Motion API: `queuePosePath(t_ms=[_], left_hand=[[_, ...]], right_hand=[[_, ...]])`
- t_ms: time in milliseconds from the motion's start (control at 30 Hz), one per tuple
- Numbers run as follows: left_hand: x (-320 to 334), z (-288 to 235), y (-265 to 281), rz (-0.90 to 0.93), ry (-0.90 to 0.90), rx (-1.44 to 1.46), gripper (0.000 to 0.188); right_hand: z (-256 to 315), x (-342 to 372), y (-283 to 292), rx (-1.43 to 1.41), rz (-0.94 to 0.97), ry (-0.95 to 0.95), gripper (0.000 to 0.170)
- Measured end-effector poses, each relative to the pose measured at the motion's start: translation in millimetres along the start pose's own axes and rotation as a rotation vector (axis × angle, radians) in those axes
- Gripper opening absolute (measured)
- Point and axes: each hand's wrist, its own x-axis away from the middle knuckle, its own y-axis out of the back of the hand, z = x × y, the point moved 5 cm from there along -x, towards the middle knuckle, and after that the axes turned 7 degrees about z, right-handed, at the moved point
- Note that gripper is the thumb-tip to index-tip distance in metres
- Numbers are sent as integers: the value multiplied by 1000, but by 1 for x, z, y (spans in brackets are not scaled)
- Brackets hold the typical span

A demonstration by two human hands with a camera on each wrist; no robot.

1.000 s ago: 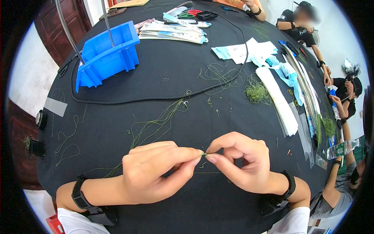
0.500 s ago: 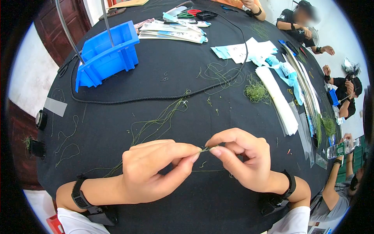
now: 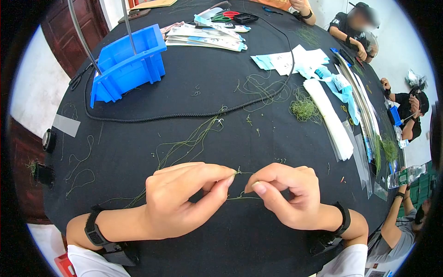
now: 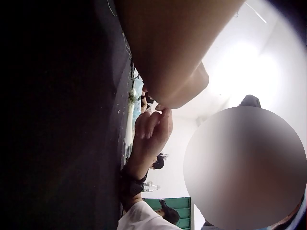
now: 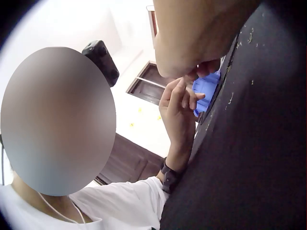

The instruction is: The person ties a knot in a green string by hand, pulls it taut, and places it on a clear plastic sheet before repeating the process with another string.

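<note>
In the head view, my left hand (image 3: 182,201) pinches a thin green thread (image 3: 245,173) between thumb and forefinger, with a small knotted bit showing at the fingertips. My right hand (image 3: 290,196) faces it a short gap away, thumb and forefinger pinched together on the thread; a short curled end sticks out there. A second strand passes lower, between the two hands. More green thread (image 3: 182,147) trails across the black table behind the left hand. Both wrist views show the hands close together, the thread too fine to make out.
A black cord (image 3: 159,118) curves across the table (image 3: 124,157) beyond my hands. Farther back stand a blue bin (image 3: 129,64) and paper packets (image 3: 203,39). A tangled thread bundle (image 3: 304,110) lies beside white strips (image 3: 327,120) at the right. Other people sit around the table.
My fingertips, nearly touching a second ago, have drawn apart a little, and a short span of thread now shows between them. The left fingertips have risen slightly.
</note>
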Motion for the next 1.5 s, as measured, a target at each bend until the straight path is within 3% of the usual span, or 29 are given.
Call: queuePosePath(t_ms=[67,167,333,433,1033,1133,1333,1500], left_hand=[[2,2,1,45,5,-10,16],[1,2,-1,-52,-10,9,15],[0,0,0,-49,-24,-13,15],[0,0,0,-39,-23,-19,15],[2,-1,-2,-1,-103,-77,19],[1,1,0,29,-36,-43,17],[1,4,0,109,74,114,13],[1,6,-4,98,129,168,10]], right_hand=[[0,0,-1,41,21,5,3],[-3,0,-4,95,48,21,4],[-8,4,-12,199,72,104,10],[1,4,-13,326,169,86,14],[9,5,-15,395,127,165,18],[-1,6,-13,296,120,118,11],[-22,5,-9,-389,159,-434,11],[-17,1,3,-462,-14,-321,17]])
